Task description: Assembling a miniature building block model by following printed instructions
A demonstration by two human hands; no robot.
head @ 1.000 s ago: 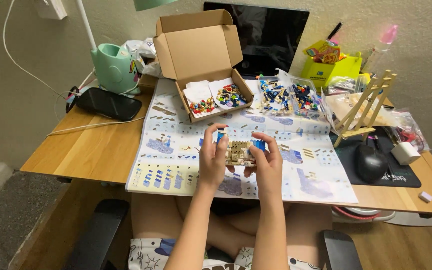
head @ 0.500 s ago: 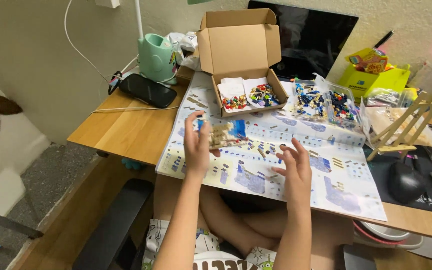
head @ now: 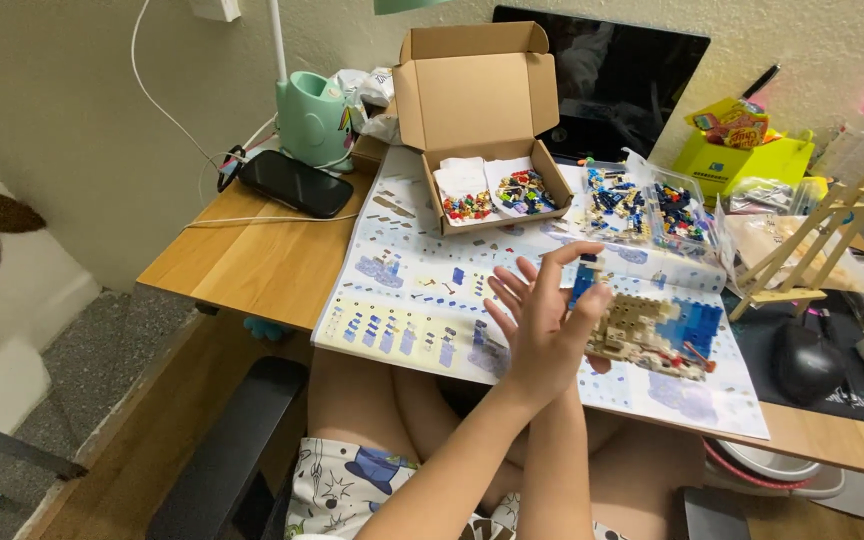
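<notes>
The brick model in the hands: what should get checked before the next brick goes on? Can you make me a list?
1. Model held firm: the tan and blue brick model is partly hidden behind the left hand, and the right hand is hidden too. Cannot tell.
2. Next brick ready: the left fingers pinch a small blue piece. Ok.
3. Instruction sheet lies flat and open on the desk. Ok.
4. Spare bricks close: the cardboard box stands open, with sorted pieces inside. Ok.
5. Which step on the sheet comes next: too small to read. Cannot tell.
</notes>
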